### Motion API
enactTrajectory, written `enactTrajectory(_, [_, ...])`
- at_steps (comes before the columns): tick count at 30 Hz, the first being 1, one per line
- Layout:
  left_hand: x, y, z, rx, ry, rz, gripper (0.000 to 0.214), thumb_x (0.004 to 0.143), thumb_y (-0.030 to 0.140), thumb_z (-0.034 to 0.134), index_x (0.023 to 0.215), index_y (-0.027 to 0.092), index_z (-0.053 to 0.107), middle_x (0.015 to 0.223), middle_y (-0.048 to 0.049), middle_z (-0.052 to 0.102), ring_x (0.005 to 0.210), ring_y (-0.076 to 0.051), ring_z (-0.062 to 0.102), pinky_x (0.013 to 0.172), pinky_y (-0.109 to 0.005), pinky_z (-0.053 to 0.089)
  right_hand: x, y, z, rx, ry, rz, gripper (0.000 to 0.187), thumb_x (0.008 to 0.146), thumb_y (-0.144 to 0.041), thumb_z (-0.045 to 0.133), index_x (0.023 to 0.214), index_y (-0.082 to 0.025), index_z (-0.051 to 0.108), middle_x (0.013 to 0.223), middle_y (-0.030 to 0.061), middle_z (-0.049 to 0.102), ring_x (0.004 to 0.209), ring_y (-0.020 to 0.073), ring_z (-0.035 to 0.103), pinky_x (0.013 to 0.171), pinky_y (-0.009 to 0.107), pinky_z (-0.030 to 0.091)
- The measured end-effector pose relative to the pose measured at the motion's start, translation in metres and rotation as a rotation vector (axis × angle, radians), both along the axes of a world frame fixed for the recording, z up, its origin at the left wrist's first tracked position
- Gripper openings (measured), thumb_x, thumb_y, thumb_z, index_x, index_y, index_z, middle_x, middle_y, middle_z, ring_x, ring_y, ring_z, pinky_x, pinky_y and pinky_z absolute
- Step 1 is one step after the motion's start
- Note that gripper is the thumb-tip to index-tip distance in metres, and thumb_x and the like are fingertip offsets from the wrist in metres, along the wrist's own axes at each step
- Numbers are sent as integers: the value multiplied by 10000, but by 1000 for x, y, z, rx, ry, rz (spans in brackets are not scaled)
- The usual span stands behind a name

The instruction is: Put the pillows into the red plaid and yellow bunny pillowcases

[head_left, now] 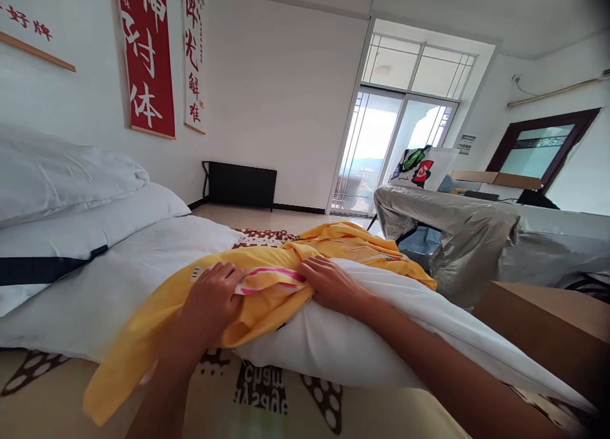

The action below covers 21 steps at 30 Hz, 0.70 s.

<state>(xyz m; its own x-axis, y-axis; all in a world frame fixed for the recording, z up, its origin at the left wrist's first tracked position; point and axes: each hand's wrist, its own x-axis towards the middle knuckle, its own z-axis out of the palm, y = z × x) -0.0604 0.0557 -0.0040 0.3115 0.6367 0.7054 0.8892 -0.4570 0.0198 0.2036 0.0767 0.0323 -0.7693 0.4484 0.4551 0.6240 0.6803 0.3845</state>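
Yellow cloth (264,315) with a pink-and-white striped band lies bunched over white bedding (333,344). At the left end of the striped band, my left hand (216,299) has its fingers curled over the cloth. My right hand (328,280) pinches the cloth at the band's other end. Between the two hands, the band is stretched nearly level. One yellow flap hangs toward the lower left, and more of the cloth spreads out beyond my right hand. How the cloth and the white bedding join is hidden in the folds.
White pillows (81,172) are stacked at left on a patterned bed sheet (376,407). At right stand a cardboard box (548,318) and a table with a silver cover (457,236), carrying a printed bag (419,166). A black folded panel (243,185) leans by the far wall.
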Motion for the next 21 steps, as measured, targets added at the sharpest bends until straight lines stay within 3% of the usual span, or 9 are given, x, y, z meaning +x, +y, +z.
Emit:
enactTrajectory(4, [-15, -19, 1, -4, 14, 14, 340, 872, 333, 478, 1186, 238, 565, 1202, -72, 614, 1135, -259, 549, 920, -410, 421, 5, 8, -3, -1, -8, -136, 190, 845, -74, 482, 1002, -160, 544, 862, 36, 645, 802, 161, 565, 759, 293, 339])
enactTrajectory(7, [-25, -32, -3, 57, 147, 167, 543, 792, 291, 500, 1332, 232, 471, 1375, -117, 507, 1250, -327, 473, 932, -482, 404, 15, 8, 2, -3, -29, -233, 158, 825, -108, 520, 962, -169, 571, 848, 38, 669, 806, 168, 586, 776, 312, 307])
enactTrajectory(10, [-40, -38, -5, 158, 254, 261, 584, 747, 159, 448, 1328, 195, 488, 1371, -157, 512, 1212, -328, 512, 916, -487, 403, 25, 2, 7, 11, -33, -320, 150, 790, -145, 548, 929, -159, 602, 859, 62, 689, 811, 190, 597, 805, 340, 284])
enactTrajectory(13, [-58, -39, 7, 198, 258, 310, 473, 758, 85, 389, 1178, 160, 592, 1189, -169, 636, 1081, -304, 593, 918, -483, 382, 34, -6, 12, 44, -41, -366, 175, 796, -181, 543, 949, -145, 619, 891, 91, 687, 833, 217, 603, 819, 369, 276])
enactTrajectory(15, [-67, -38, 23, 101, 229, 254, 367, 764, 122, 402, 1036, 170, 643, 1059, -147, 683, 989, -296, 619, 878, -454, 393, 39, -13, 13, 47, -37, -372, 204, 803, -222, 554, 976, -137, 619, 929, 105, 679, 867, 232, 601, 812, 376, 285])
enactTrajectory(18, [-72, -36, 52, -227, 141, 88, 226, 771, 207, 420, 833, 199, 637, 890, -67, 688, 841, -230, 607, 771, -337, 411, 44, -22, 6, 50, -32, -359, 203, 807, -264, 577, 961, -138, 619, 955, 104, 670, 901, 242, 592, 792, 374, 306])
enactTrajectory(21, [-69, -41, 82, -442, 99, 96, 201, 787, 274, 403, 669, 193, 544, 673, 27, 592, 653, -141, 520, 622, -225, 343, 46, -29, -8, 130, -54, -359, 146, 793, -210, 602, 918, -136, 619, 899, 100, 671, 854, 240, 588, 768, 368, 317])
